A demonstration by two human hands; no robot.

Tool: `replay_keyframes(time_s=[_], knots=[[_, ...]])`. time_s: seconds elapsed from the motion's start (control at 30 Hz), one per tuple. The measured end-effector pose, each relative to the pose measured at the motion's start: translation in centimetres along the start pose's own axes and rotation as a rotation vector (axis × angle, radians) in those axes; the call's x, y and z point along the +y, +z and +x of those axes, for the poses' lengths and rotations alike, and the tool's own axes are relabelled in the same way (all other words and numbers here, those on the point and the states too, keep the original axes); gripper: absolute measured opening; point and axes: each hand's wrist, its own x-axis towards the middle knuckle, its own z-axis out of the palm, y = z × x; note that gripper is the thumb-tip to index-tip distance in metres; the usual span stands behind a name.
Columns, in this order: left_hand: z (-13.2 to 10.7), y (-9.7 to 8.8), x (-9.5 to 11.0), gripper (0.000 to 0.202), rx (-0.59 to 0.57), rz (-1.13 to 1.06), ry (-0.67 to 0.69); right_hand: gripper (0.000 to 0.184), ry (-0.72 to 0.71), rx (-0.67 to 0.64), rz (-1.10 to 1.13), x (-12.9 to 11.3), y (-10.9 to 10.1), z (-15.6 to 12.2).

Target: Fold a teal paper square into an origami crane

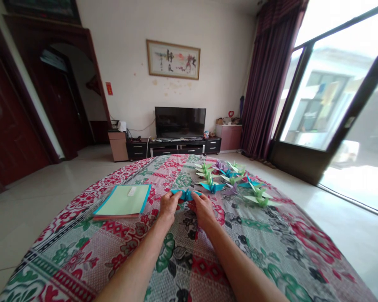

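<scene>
Between my two hands is a blue origami crane [187, 195], held just over the patterned tablecloth. My left hand [169, 206] pinches its left wing between thumb and fingers. The right wing is gripped by my right hand [204, 208] in the same way. Several finished paper cranes in green, blue and purple stand in rows to the right, the nearest being a blue crane [211, 187]. Left of my hands lies a stack of square paper [121, 201], light green on top with a blue sheet showing at its edges. A small pale piece [132, 191] rests on the stack.
A floral cloth [176, 256] covers the round table. Beyond it stand a low black TV cabinet [138, 149] and a television [180, 122]. Purple curtains [264, 84] and a glass door [321, 96] are on the right, with wooden doors [12, 109] on the left.
</scene>
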Motion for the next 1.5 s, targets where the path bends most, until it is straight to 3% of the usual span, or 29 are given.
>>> replay_keyframes(time_s=[0.2,0.47,0.6,0.77,0.93,1.23,1.5], knots=[[0.3,-0.1,-0.1,0.027,-0.017,-0.129,-0.105,0.030,0.070,-0.018,0.114,0.3,-0.2,0.4],[0.2,-0.5,0.8,0.027,-0.157,-0.420,-0.265,0.030,0.178,-0.082,0.277,0.2,-0.4,0.8],[0.4,-0.6,0.6,0.018,-0.196,-0.454,-0.275,0.030,0.144,-0.090,0.264,0.1,-0.5,0.7],[0.4,-0.6,0.7,0.007,-0.165,-0.466,-0.291,0.032,0.089,-0.085,0.239,0.3,-0.5,0.7],[0.2,-0.7,0.9,0.010,-0.146,-0.435,-0.278,0.032,0.122,-0.083,0.220,0.2,-0.6,0.5],[0.3,-1.3,0.7,0.019,-0.218,-0.526,-0.316,0.032,0.128,-0.055,0.266,0.3,-0.8,0.2],[0.6,-1.6,0.0,0.024,-0.228,-0.561,-0.357,0.032,0.186,-0.180,0.286,-0.2,-1.1,0.1]])
